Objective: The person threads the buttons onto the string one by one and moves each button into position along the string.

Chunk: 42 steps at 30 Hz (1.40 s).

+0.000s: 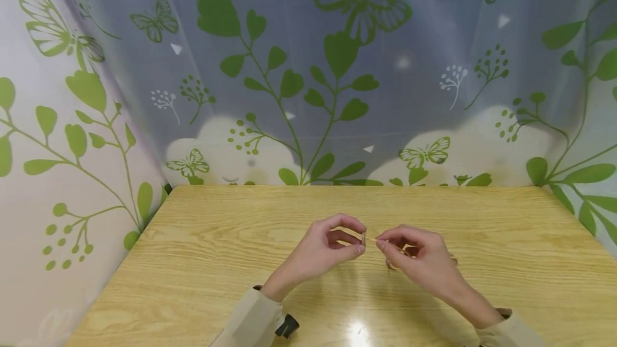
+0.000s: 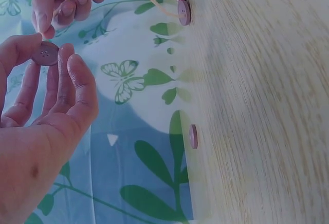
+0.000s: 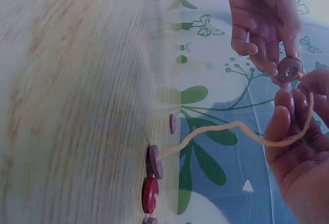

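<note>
Pinching button (image 2: 45, 54) in left hand (image 1: 328, 248) grip; cord (image 3: 241, 131) end touching.

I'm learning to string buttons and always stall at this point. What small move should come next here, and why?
Probably ease the pale yellow cord's tip, pinched by the right hand, into a hole of the round mauve four-hole button and push it through. The left hand holds that button up by its rim with the tip right at it, and other buttons on the wooden table already sit on the cord.
</note>
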{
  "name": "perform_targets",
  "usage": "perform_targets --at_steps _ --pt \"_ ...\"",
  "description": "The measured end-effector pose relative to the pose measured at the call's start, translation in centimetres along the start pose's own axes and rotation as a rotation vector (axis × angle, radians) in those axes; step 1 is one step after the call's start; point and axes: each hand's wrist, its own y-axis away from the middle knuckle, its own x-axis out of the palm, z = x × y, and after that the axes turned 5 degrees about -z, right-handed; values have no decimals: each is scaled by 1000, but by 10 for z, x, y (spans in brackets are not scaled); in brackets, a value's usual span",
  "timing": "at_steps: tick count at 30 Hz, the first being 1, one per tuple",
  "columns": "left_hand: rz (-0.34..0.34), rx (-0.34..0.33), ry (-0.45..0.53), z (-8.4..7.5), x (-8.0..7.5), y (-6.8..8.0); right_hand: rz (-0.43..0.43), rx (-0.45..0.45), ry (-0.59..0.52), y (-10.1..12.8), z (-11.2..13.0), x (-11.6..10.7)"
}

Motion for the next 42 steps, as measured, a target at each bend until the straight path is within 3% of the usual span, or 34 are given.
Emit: perform_targets --at_steps 18,29,42 --pt "30 -23 45 -1 2 2 7 -10 17 0 -1 5" --pt "-8 -90 74 0 5 1 17 -4 26 0 -2 6" --pt "-25 -93 76 3 5 2 24 -10 25 1 -3 7"
